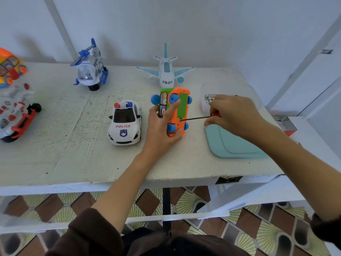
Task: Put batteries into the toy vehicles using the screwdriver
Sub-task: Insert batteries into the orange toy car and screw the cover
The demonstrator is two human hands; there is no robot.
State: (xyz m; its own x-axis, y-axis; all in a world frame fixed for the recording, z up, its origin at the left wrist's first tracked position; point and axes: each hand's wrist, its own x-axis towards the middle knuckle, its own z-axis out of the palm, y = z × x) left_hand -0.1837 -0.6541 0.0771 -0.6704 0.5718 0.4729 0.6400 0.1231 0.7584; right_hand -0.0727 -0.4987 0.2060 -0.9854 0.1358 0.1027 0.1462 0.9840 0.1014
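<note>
An orange and green toy bus (177,108) with blue wheels stands on its side near the table's middle, its underside facing right. My left hand (162,126) grips it, fingers and thumb curled round its body. My right hand (234,115) holds a screwdriver (195,118) with a red handle; the thin dark shaft runs left and its tip touches the bus's underside at the lower edge of the green battery cover. Behind my right hand lies a clear bag with batteries (209,97), partly hidden.
A white police car (125,122) sits just left of the bus. A blue helicopter (90,67) and a white airplane (166,71) stand at the back. Two more toys lie at the far left (14,115). A teal tray (234,145) lies under my right wrist.
</note>
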